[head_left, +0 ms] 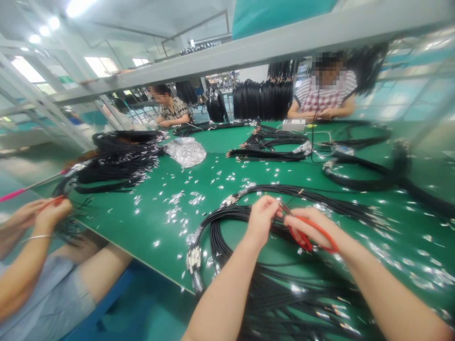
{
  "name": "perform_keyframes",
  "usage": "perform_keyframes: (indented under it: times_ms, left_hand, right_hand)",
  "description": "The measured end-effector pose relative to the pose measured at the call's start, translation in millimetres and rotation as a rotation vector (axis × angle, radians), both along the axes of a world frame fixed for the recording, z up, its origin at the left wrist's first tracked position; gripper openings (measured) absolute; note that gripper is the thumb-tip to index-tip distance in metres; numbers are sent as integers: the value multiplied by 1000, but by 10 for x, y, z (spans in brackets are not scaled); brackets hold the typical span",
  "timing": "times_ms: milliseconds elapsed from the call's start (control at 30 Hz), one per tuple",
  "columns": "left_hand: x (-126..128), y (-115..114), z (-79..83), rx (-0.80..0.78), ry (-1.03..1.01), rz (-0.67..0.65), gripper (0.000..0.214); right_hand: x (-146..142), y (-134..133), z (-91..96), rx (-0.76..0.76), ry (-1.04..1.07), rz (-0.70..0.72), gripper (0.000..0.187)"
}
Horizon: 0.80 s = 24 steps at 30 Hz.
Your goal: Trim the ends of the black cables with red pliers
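My right hand is closed on a pair of scissors with red handles. The blades point up and left, close to the fingers of my left hand. That left hand is closed in a pinch, and a thin black cable appears to be in its fingertips, though the fingers partly hide it. Below both hands a bundle of black cables curves over the green table, with metallic connectors at its left bend. Another bundle of black cables lies just beyond my hands.
Small clear plastic scraps litter the green tabletop. A clear plastic bag and a heap of black cables lie at the back left. A co-worker's hands hold red-handled scissors at the left edge. Two people sit across the table.
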<state>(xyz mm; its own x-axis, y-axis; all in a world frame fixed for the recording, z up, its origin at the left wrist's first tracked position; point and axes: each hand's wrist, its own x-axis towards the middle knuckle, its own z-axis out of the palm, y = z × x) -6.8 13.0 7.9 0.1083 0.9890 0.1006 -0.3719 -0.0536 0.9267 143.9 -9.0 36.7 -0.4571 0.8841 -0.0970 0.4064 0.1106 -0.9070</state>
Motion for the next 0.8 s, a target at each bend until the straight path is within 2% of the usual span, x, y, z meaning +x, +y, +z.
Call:
perform_keyframes:
  times_ms: [167, 367, 467, 567, 633, 733, 800]
  left_hand:
    - [32, -15, 5, 50, 53, 49, 11]
    - [22, -15, -2, 59, 103, 96, 7]
    - [3, -5, 2, 74, 97, 83, 8]
    - [5, -7, -15, 116, 163, 73, 7]
    - [37, -27, -54, 156, 286, 9, 7]
    - [123, -96, -142, 315, 588, -186, 3]
    - [180, -148, -202, 479, 796, -292, 19]
  right_hand:
    - [-16, -14, 40, -79, 93, -1, 36]
    - [-131, -24, 15, -90, 155, -58, 32]
    - [-123, -26, 32, -43, 244, -113, 32]
    - [19, -22, 136, 108, 348, -252, 29]
    - [186, -27, 240, 243, 354, -406, 26]
    - [488, -71, 370, 380, 194, -625, 24]
    - [691, -132, 381, 404, 78, -726, 26]
